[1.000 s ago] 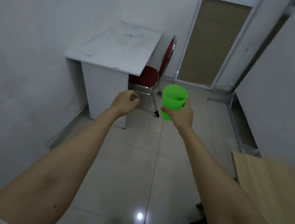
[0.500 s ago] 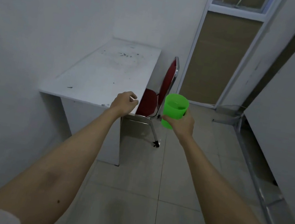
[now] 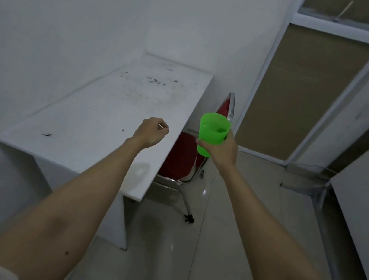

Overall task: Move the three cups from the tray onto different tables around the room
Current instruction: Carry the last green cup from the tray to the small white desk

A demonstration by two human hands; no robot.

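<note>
White table (image 3: pixel 98 125) nearer; right hand (image 3: pixel 222 149) holds green cup (image 3: pixel 212 133).

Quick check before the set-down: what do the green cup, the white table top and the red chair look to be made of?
Green cup in the right hand: likely thin plastic, since light glows through its wall. White table: probably laminated board, smooth and matte, with dark scuffs and specks. Red chair: shiny chromed metal tube frame with red padding; whether fabric or vinyl, I cannot tell.
</note>
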